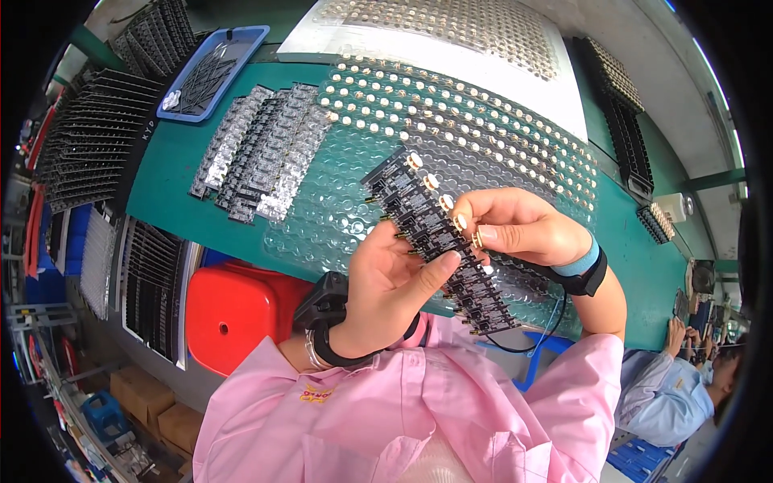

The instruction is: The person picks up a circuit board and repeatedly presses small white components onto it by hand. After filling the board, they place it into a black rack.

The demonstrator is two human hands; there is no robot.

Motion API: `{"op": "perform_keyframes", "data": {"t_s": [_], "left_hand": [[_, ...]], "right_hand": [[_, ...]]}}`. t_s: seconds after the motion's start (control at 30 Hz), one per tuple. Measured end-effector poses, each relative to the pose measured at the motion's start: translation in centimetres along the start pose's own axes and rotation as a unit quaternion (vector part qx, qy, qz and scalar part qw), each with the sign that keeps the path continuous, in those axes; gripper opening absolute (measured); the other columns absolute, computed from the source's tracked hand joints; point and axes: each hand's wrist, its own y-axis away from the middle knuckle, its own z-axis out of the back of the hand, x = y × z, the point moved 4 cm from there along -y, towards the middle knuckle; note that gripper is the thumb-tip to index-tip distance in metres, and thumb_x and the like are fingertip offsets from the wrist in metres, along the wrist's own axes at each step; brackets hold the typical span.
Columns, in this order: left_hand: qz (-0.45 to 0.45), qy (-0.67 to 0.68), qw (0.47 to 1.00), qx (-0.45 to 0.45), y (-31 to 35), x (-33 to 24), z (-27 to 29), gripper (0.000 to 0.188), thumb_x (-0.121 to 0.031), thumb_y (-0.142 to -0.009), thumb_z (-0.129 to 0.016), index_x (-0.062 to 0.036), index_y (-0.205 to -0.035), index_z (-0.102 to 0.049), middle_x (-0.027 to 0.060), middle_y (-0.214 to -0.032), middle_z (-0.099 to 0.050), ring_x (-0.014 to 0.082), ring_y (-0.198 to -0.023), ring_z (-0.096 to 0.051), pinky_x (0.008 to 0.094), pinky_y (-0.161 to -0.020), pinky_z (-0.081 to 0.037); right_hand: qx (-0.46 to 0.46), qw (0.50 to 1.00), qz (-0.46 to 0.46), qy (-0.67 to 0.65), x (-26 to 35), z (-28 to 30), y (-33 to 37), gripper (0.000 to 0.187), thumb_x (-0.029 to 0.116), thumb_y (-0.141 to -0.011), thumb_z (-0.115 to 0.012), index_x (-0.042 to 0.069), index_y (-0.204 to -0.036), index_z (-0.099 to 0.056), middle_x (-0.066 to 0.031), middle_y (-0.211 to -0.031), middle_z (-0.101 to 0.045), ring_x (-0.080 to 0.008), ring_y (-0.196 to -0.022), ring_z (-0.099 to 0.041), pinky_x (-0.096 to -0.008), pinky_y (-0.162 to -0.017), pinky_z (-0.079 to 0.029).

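Note:
A long black circuit board panel [431, 216], divided into several small boards, is tilted over the bench in front of me. My left hand [386, 282] grips it from its left edge, thumb on top and fingers underneath. Along its right edge sit several small round white-and-gold parts [431, 181]. My right hand [523, 229] pinches one such round part [477, 237] between thumb and forefinger, against that edge. Behind the panel lies a clear blister tray [322, 229], with rows of similar round parts in its far pockets. A wristband with a cord circles my right wrist.
Stacked circuit board panels [258, 149] lie left of the blister tray on the green bench [169, 193]. A blue bin [233, 68] holds thin dark pieces. Racks of boards [97, 137] stand far left, above a red stool [229, 314]. At right, a co-worker in light blue [664, 394] sits at the bench.

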Motion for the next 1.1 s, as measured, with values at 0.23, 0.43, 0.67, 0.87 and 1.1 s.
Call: {"op": "perform_keyframes", "data": {"t_s": [0.23,0.43,0.67,0.87,1.1], "left_hand": [[-0.008,0.018,1.0,-0.006,0.0,0.1,0.0,0.029,0.002,-0.079,-0.053,0.0024,-0.105,-0.04,0.01,-0.099,-0.053,0.0147,-0.088,-0.055,0.0261,-0.076,-0.046],[-0.033,-0.003,0.999,-0.022,0.0,0.4,0.4,0.027,0.002,-0.08,-0.053,0.0036,-0.104,-0.041,0.0095,-0.095,-0.055,0.0134,-0.087,-0.055,0.0234,-0.072,-0.046],[-0.021,0.002,0.998,-0.051,0.0,0.4,0.5,0.027,0.003,-0.079,-0.054,0.0038,-0.103,-0.041,0.0086,-0.095,-0.054,0.0109,-0.085,-0.054,0.0216,-0.071,-0.045],[-0.032,0.003,0.998,-0.059,0.0,0.3,0.5,0.026,0.004,-0.079,-0.053,0.004,-0.102,-0.04,0.0089,-0.095,-0.054,0.0105,-0.085,-0.054,0.0215,-0.072,-0.045],[-0.02,-0.008,0.998,-0.054,0.0,0.3,0.6,0.026,0.004,-0.079,-0.053,0.0037,-0.101,-0.04,0.0091,-0.095,-0.054,0.0104,-0.085,-0.054,0.0217,-0.072,-0.045]], "right_hand": [[-0.047,0.998,-0.029,-0.023,0.3,-0.6,0.2,0.02,0.016,-0.084,-0.047,0.0,-0.095,-0.046,-0.0009,-0.083,-0.045,-0.0079,-0.076,-0.043,-0.0208,-0.065,-0.036],[-0.124,0.99,-0.035,0.057,0.4,-1.3,0.3,0.017,0.018,-0.086,-0.041,0.002,-0.092,-0.045,0.0005,-0.082,-0.043,-0.0065,-0.074,-0.039,-0.0203,-0.065,-0.034],[-0.182,0.97,-0.01,0.164,0.4,-1.6,0.5,0.013,0.016,-0.087,-0.038,0.004,-0.087,-0.043,0.0005,-0.079,-0.041,-0.0066,-0.072,-0.037,-0.021,-0.063,-0.033],[-0.215,0.902,0.042,0.372,1.5,-2.1,0.4,0.011,0.011,-0.087,-0.036,0.001,-0.084,-0.041,-0.0029,-0.077,-0.04,-0.0107,-0.068,-0.037,-0.0227,-0.063,-0.033],[-0.222,0.857,0.069,0.46,1.7,-2.7,0.2,0.01,0.007,-0.086,-0.035,0.0,-0.084,-0.041,-0.0078,-0.074,-0.04,-0.016,-0.065,-0.038,-0.0249,-0.062,-0.034]]}}
